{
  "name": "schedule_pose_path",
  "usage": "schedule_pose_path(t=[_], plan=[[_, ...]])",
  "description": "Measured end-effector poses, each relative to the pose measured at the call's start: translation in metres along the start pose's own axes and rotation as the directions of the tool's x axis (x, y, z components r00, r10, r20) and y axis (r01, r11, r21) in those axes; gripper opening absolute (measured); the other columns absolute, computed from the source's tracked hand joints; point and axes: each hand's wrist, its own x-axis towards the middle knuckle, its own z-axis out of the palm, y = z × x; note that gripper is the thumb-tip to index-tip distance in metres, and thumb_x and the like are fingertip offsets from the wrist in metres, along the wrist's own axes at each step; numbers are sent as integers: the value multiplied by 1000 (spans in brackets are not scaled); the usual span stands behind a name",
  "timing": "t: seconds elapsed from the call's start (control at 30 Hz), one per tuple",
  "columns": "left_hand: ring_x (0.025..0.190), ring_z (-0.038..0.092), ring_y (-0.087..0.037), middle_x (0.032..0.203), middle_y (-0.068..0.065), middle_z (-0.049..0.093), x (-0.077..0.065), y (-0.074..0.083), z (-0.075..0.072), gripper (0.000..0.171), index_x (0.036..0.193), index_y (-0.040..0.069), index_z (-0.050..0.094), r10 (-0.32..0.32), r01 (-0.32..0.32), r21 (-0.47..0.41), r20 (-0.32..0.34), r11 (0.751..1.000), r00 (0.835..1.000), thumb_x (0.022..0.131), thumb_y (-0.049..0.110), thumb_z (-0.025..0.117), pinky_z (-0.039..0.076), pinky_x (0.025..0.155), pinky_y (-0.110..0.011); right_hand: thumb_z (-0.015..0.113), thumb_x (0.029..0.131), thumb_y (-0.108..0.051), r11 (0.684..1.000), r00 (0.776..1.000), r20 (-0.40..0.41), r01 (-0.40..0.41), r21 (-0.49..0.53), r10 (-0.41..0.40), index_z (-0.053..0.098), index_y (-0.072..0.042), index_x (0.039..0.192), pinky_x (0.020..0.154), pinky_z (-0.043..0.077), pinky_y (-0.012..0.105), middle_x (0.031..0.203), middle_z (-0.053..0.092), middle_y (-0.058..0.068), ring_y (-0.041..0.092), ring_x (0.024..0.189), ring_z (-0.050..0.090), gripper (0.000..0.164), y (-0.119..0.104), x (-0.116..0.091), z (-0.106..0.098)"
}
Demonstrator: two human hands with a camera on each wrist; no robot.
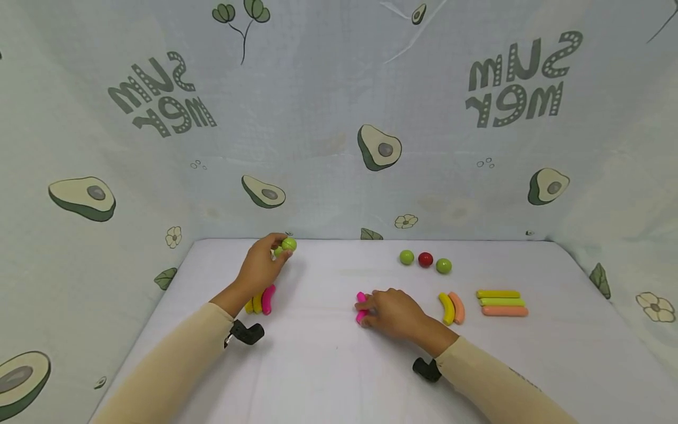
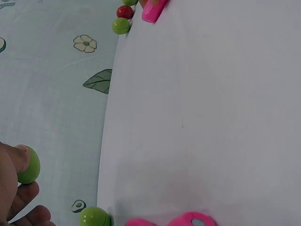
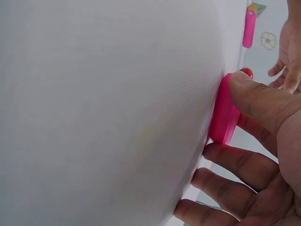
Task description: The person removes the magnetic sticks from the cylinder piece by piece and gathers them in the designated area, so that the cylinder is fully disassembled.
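My left hand (image 1: 263,262) pinches a green ball (image 1: 289,244) between thumb and fingers, near the far edge of the table on the left. A second green ball (image 2: 94,216) sits on the table below it. Just this side of that hand lie a curved pink piece (image 1: 268,299) and two yellow pieces (image 1: 257,302), partly covered by the wrist. At mid-table, my right hand (image 1: 394,312) grips another pink plastic piece (image 3: 223,110) low at the white surface, its thumb on one side and fingers on the other. The hand covers part of that piece.
At the back right stand two green balls (image 1: 444,266) with a red ball (image 1: 425,259) between them. Nearer are a curved yellow piece (image 1: 447,308) and a curved orange piece (image 1: 457,308). Straight yellow, lime and orange sticks (image 1: 505,311) lie farther right. A printed cloth (image 1: 328,194) hangs behind the table.
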Motion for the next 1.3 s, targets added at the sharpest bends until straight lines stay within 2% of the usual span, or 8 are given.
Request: schedule_pose_path(t=[0.17, 0.53, 0.87, 1.07, 1.3], plan=[[120, 58, -36, 128, -17, 63, 2, -12, -8, 45, 141, 3, 55, -52, 52, -4, -23, 999, 998, 100, 19, 69, 52, 99, -49, 85, 85, -31, 1000, 1000, 1, 0, -5, 0, 79, -21, 119, 108, 43, 53, 126, 71, 9, 32, 128, 58, 36, 0, -2, 0], [123, 53, -39, 131, -21, 60, 4, -41, -24, 45, 143, 1, 53, -117, 116, -15, -69, 993, 991, 102, 19, 64, 48, 101, -56, 86, 84, -29, 999, 999, -4, 37, 0, -37, 79, -19, 119, 107, 43, 53, 123, 72, 9, 30, 128, 59, 37, 1, -6, 0], [128, 51, -43, 134, -23, 59, 2, -64, -28, 46, 143, -1, 51, -182, 184, 16, -98, 983, 978, 103, 18, 63, 46, 104, -56, 86, 84, -29, 999, 999, 5, 39, -5, -39, 79, -20, 118, 107, 43, 54, 124, 72, 9, 31, 128, 60, 36, 0, -9, 2], [127, 51, -43, 132, -25, 60, 1, -76, -31, 45, 142, -3, 51, -224, 227, 32, -89, 973, 971, 103, 16, 61, 43, 107, -56, 85, 85, -30, 999, 999, 19, 49, 1, -50, 79, -20, 119, 108, 42, 56, 125, 71, 10, 32, 128, 59, 36, -1, -14, 2], [122, 55, -42, 131, -26, 61, 1, -83, -28, 44, 139, -5, 52, -280, 284, 73, -55, 956, 958, 102, 16, 62, 46, 104, -55, 85, 85, -29, 998, 998, 15, 67, 0, -67, 79, -20, 118, 108, 42, 57, 122, 73, 9, 30, 128, 60, 35, -1, -17, 4]])
